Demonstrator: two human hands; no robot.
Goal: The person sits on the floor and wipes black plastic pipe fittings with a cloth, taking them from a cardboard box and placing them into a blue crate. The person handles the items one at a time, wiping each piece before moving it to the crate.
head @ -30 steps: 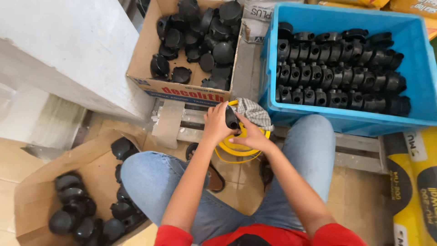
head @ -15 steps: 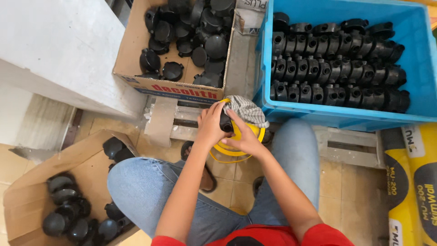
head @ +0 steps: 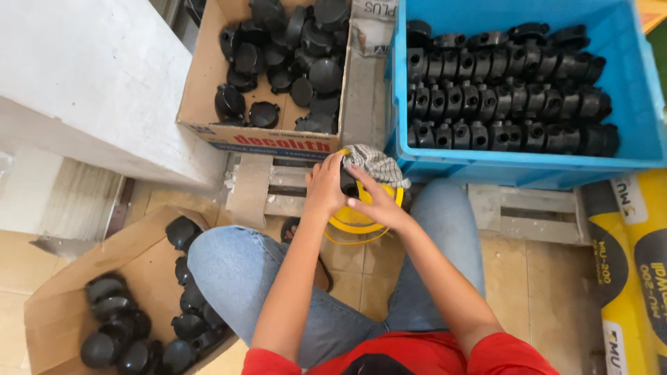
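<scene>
Both hands meet over a small yellow bucket [head: 361, 221] that stands between my knees. My left hand [head: 325, 186] and my right hand [head: 374, 198] together hold a small black plastic part [head: 347, 182] at the bucket's rim. A checked cloth [head: 375, 164] hangs over the far side of the bucket, just beyond my fingers. The part is mostly hidden by the fingers.
A blue crate [head: 625, 149] with rows of black fittings [head: 507, 104] stands ahead right. A cardboard box [head: 208, 118] of black round caps [head: 292, 48] is ahead left. Another cardboard box [head: 62, 305] of black caps lies by my left knee. A wooden pallet [head: 521, 215] and yellow sacks [head: 632, 271] are at right.
The view has shifted slightly and drawn closer; both hands stay at the bucket rim, working the black part between the fingers.
</scene>
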